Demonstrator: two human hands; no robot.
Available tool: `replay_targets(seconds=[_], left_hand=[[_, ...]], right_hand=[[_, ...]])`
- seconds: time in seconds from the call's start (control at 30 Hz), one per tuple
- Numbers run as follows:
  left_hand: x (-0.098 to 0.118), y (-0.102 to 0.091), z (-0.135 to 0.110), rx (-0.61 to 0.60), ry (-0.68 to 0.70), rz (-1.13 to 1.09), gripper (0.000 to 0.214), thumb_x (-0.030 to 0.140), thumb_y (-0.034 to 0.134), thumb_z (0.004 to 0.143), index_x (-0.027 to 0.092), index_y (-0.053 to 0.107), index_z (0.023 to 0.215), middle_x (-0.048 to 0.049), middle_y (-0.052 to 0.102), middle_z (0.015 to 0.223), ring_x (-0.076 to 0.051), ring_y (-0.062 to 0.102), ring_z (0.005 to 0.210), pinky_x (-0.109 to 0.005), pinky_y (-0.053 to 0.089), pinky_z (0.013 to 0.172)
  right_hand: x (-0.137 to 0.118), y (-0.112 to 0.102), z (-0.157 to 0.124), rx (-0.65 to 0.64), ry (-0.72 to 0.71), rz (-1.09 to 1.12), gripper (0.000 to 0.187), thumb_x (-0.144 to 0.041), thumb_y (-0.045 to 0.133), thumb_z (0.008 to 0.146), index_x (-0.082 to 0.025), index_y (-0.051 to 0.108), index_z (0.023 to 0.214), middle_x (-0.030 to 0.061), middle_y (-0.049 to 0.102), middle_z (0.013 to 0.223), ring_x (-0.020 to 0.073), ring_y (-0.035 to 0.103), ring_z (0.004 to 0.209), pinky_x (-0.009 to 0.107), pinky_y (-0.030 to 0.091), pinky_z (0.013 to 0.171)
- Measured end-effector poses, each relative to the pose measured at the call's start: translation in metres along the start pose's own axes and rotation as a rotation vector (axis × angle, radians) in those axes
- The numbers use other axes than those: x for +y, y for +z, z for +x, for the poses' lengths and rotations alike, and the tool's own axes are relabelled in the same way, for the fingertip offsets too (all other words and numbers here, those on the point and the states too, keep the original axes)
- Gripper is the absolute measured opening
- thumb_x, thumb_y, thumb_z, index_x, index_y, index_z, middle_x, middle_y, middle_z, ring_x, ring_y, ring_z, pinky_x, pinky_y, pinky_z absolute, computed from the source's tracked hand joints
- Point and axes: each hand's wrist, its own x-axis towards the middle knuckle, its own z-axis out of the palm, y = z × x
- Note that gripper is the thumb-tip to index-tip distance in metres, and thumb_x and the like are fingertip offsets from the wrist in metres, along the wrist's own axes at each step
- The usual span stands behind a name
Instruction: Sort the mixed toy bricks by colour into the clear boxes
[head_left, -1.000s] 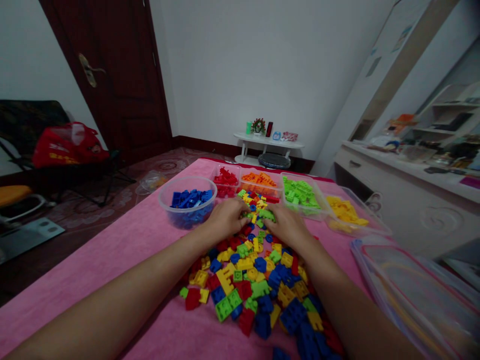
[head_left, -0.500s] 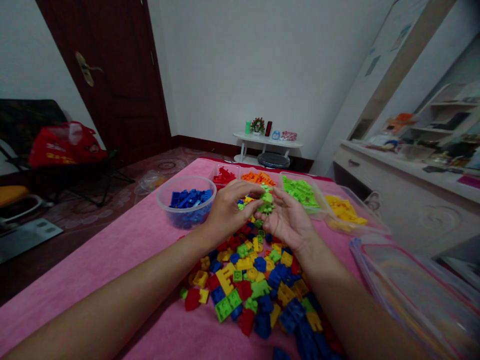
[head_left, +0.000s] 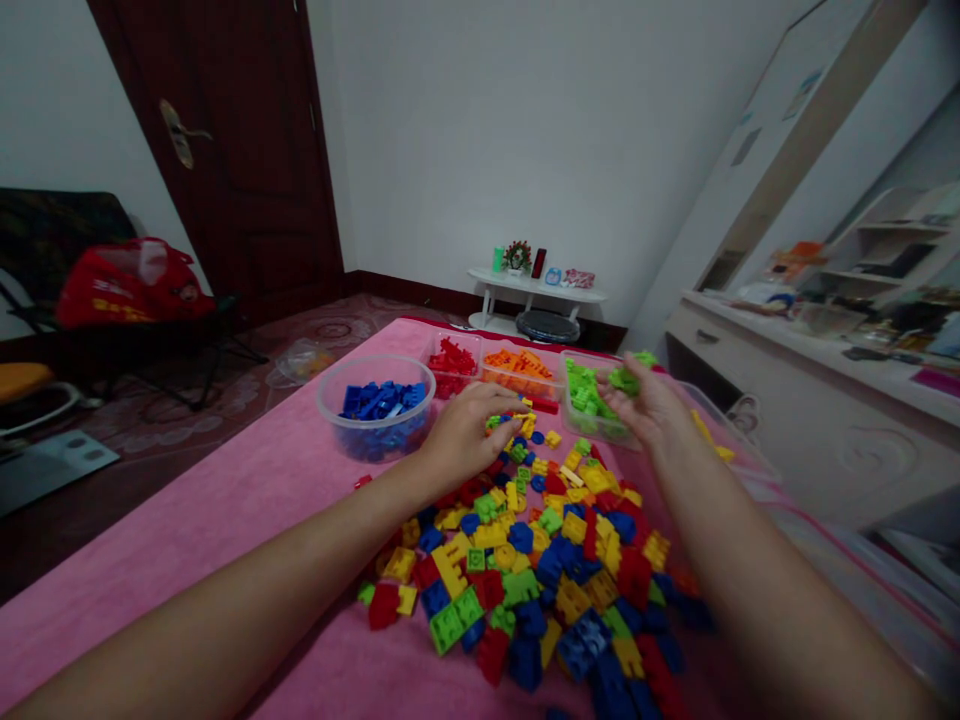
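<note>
My right hand [head_left: 651,408] is cupped around several green toy bricks [head_left: 624,379] at the right side of the green-brick container [head_left: 596,428]. More green bricks [head_left: 586,388] lie inside that clear container. My left hand [head_left: 469,432] is over the far left part of the mixed brick pile [head_left: 517,535], thumb and fingers apart, with no brick visible in its grasp. Red, yellow, blue and green bricks make up the pile on the pink cloth [head_left: 225,530]. The left hand covers some of the pile.
A round clear tub [head_left: 375,445] of blue bricks stands at the left. Along the back sit containers of red bricks [head_left: 454,357] and orange bricks [head_left: 519,363]. Yellow bricks [head_left: 712,437] lie in another container [head_left: 754,460], partly behind my right arm. Clear lids [head_left: 840,555] lie at right.
My right hand has moved right, away from my left hand, carrying the green bricks to the green container. My left hand has stayed near its place and opened.
</note>
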Motion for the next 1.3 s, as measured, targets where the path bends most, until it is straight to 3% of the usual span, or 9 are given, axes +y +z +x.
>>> replay_targets(seconds=[0.1,0.2,0.4,0.47,0.57,0.7,0.9,1.13,1.3], left_hand=[[-0.006,0.006,-0.004,-0.083,-0.012,0.027,0.025,0.017,0.056,0.082,0.018,0.067,0.105,-0.0058,0.066,0.106,-0.018,0.057,0.101,-0.033,0.044,0.092],[-0.011,0.013,-0.008,-0.187,-0.012,0.078,0.033,0.017,0.053,0.082,0.018,0.062,0.114,-0.0070,0.063,0.114,-0.019,0.055,0.108,-0.033,0.042,0.097],[-0.020,0.022,-0.014,-0.344,-0.110,0.249,0.041,0.012,0.049,0.078,0.015,0.058,0.118,-0.0113,0.060,0.118,-0.022,0.054,0.111,-0.034,0.042,0.096],[-0.020,0.022,-0.015,-0.396,-0.135,0.278,0.035,0.012,0.048,0.078,0.016,0.062,0.109,-0.0108,0.063,0.110,-0.022,0.057,0.106,-0.033,0.044,0.093],[-0.018,0.022,-0.014,-0.445,-0.138,0.327,0.027,0.010,0.046,0.077,0.016,0.066,0.094,-0.0104,0.065,0.097,-0.021,0.060,0.095,-0.032,0.046,0.085],[-0.017,0.021,-0.012,-0.426,-0.113,0.412,0.025,0.012,0.044,0.080,0.016,0.067,0.088,-0.0118,0.066,0.088,-0.024,0.058,0.089,-0.034,0.046,0.079],[-0.023,0.021,-0.010,-0.413,-0.108,0.474,0.024,0.015,0.042,0.083,0.016,0.066,0.087,-0.0102,0.065,0.083,-0.023,0.058,0.085,-0.034,0.045,0.078],[-0.023,0.024,-0.009,-0.456,-0.155,0.568,0.026,0.020,0.042,0.084,0.016,0.062,0.100,-0.0111,0.065,0.090,-0.023,0.061,0.084,-0.034,0.046,0.074],[-0.024,0.025,-0.011,-0.464,-0.187,0.562,0.024,0.023,0.046,0.083,0.020,0.066,0.095,-0.0100,0.063,0.090,-0.024,0.061,0.083,-0.035,0.047,0.073]], right_hand=[[0.002,-0.017,0.026,0.160,-0.025,-0.456,0.017,-0.036,0.062,0.077,-0.019,0.058,0.079,0.0071,0.066,0.081,0.0219,0.065,0.083,0.033,0.053,0.072],[0.011,-0.015,0.020,0.149,-0.233,-0.885,0.029,-0.031,0.064,0.073,-0.013,0.064,0.096,0.0145,0.066,0.104,0.0266,0.062,0.096,0.037,0.049,0.081],[0.044,0.028,-0.042,-0.538,-0.324,-1.005,0.017,-0.022,0.061,0.071,-0.016,0.070,0.084,0.0045,0.070,0.079,0.0166,0.063,0.069,0.025,0.046,0.063],[0.053,0.039,-0.059,-0.641,-0.398,-1.154,0.020,-0.023,0.065,0.067,-0.020,0.070,0.086,0.0020,0.069,0.076,0.0164,0.061,0.069,0.025,0.043,0.061],[0.057,0.047,-0.071,-0.614,-0.502,-1.313,0.022,-0.022,0.066,0.065,-0.023,0.069,0.086,0.0002,0.067,0.077,0.0162,0.060,0.071,0.024,0.038,0.060],[0.042,0.038,-0.065,-0.554,-0.420,-1.285,0.017,-0.022,0.060,0.067,-0.021,0.067,0.083,-0.0002,0.066,0.072,0.0143,0.059,0.067,0.022,0.037,0.057],[0.013,0.006,-0.047,-0.203,-0.398,-1.526,0.031,-0.027,0.052,0.077,-0.024,0.070,0.102,0.0068,0.069,0.097,0.0232,0.063,0.086,0.030,0.044,0.068],[0.024,0.007,-0.055,-0.272,-0.117,-1.856,0.029,-0.023,0.055,0.079,-0.018,0.069,0.105,0.0182,0.065,0.111,0.0316,0.062,0.100,0.038,0.048,0.073],[0.027,0.004,-0.055,-0.316,-0.157,-1.819,0.029,-0.027,0.062,0.075,-0.020,0.069,0.102,0.0154,0.066,0.107,0.0278,0.063,0.096,0.034,0.047,0.071]])
